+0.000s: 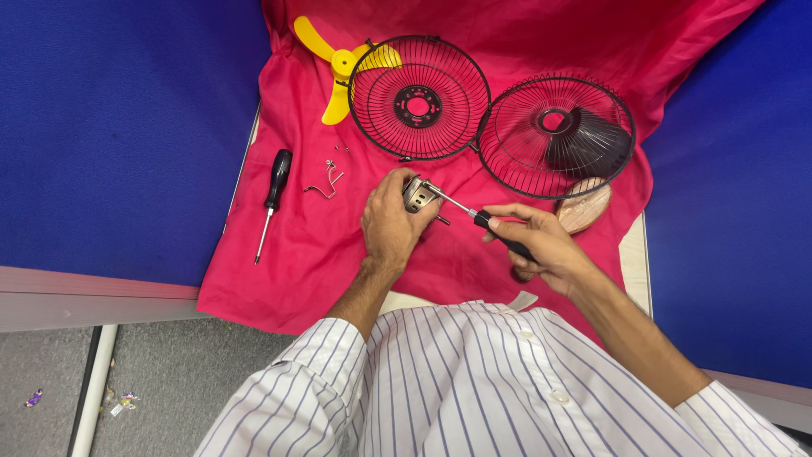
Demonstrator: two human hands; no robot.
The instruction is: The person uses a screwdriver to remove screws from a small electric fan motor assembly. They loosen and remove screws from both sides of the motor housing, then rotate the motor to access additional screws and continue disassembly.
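Our left hand [387, 227] clamps the small fan motor [417, 195] at the red cloth's [296, 271] centre; right hand [541, 245] fingers pinch the screwdriver [482, 218], tip toward ten o'clock. We should keep it straight, pressing firmly.

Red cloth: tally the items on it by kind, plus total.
Screwdrivers: 2, a spare on the cloth and one in the right hand
Wire fan guards: 2
Yellow fan blade: 1
Metal motor part: 1, in the left hand
Bent wire clip: 1
Wooden piece: 1
Total: 8, leaving out the tiny screws
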